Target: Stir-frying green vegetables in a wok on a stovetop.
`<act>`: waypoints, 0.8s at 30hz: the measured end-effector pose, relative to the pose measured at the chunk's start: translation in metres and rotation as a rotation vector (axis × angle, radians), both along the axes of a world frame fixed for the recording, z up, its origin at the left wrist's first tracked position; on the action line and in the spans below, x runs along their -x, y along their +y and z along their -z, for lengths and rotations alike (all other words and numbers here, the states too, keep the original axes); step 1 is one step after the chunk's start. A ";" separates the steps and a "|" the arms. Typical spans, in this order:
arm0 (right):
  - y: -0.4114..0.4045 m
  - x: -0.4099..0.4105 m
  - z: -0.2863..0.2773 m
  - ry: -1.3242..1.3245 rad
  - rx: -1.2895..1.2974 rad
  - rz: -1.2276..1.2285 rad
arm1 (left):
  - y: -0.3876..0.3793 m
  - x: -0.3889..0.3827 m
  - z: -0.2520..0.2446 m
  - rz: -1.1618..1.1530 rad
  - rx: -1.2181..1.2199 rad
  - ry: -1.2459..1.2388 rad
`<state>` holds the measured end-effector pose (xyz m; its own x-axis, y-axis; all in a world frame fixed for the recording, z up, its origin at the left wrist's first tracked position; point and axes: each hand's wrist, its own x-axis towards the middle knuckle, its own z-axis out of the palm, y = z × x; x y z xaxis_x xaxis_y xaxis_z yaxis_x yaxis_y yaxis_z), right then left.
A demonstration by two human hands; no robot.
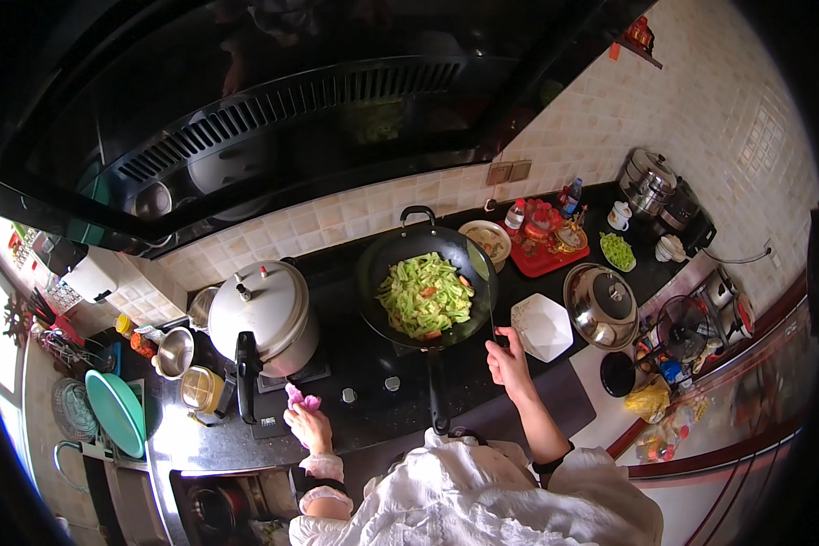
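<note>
My right hand (508, 365) grips the thin handle of a metal cooking spatula (491, 314), whose blade rests against the right inner wall of a black wok (375, 321). Chopped green vegetables (420, 293) with a few orange-red pieces fill the wok's bottom. Its long black handle (439, 399) points towards my body. On the left, my left hand (310, 428) holds a crumpled pink cloth (303, 399) over the front of the black cooktop (368, 403). Just beyond that hand stands a large silver pressure cooker (263, 314) with its lid on and its black handle facing me.
A white hexagonal plate (541, 327) and a steel lid (600, 304) lie right of the wok. Behind them are a red tray (546, 259) and a dish of chopped greens (617, 251). Steel bowls (175, 351) and a teal basin (115, 413) stand left. A range hood (280, 102) hangs overhead.
</note>
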<state>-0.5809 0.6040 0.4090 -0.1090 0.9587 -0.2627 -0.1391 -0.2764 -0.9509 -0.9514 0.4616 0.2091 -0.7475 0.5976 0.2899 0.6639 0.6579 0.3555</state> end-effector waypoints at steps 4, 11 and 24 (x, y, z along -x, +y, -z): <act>0.001 -0.001 0.002 -0.004 -0.010 -0.004 | 0.001 -0.004 -0.009 -0.006 0.008 -0.031; 0.001 -0.003 0.004 -0.005 -0.028 -0.015 | 0.002 -0.003 -0.003 0.003 -0.015 0.004; 0.001 0.000 0.005 0.000 0.008 -0.007 | 0.000 0.000 0.005 0.013 0.004 0.019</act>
